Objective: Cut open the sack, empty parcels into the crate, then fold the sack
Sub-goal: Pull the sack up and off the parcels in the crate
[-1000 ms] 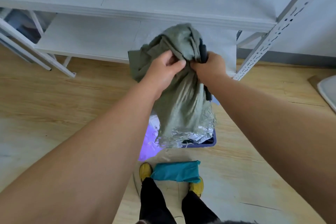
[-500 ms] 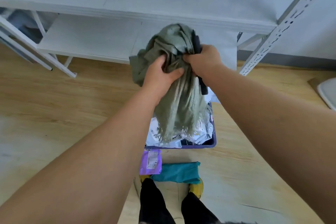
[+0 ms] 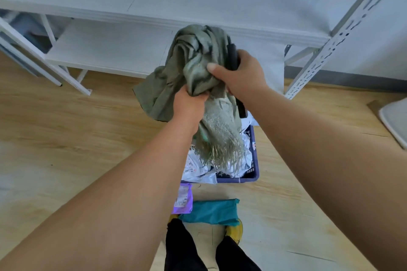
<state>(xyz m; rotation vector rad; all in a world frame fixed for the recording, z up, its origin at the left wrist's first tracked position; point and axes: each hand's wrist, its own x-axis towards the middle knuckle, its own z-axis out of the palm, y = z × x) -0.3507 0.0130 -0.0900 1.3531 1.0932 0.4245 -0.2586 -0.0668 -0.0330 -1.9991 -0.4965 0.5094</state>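
Observation:
A crumpled olive-green woven sack (image 3: pixel 193 68) hangs bunched above the blue crate (image 3: pixel 253 160), its frayed cut end dangling over the parcels. My left hand (image 3: pixel 189 105) grips the sack's middle from below. My right hand (image 3: pixel 240 75) clutches the upper bunch together with a black tool (image 3: pixel 233 55), whose other end pokes out under the wrist. White and grey parcels (image 3: pixel 198 167) fill the crate. A purple parcel (image 3: pixel 182 199) and a teal parcel (image 3: pixel 211 211) lie on the floor in front of the crate, by my feet.
A white metal shelving unit (image 3: pixel 154 6) stands just behind the crate, its slotted upright (image 3: pixel 330 46) at the right. The floor is light wood. A white object's edge (image 3: pixel 394 121) shows at the far right. My yellow shoes (image 3: pixel 235 230) stand near the teal parcel.
The sack has been gathered higher and more tightly. My left hand slid down below my right hand. A purple parcel that was falling a second ago now lies on the floor.

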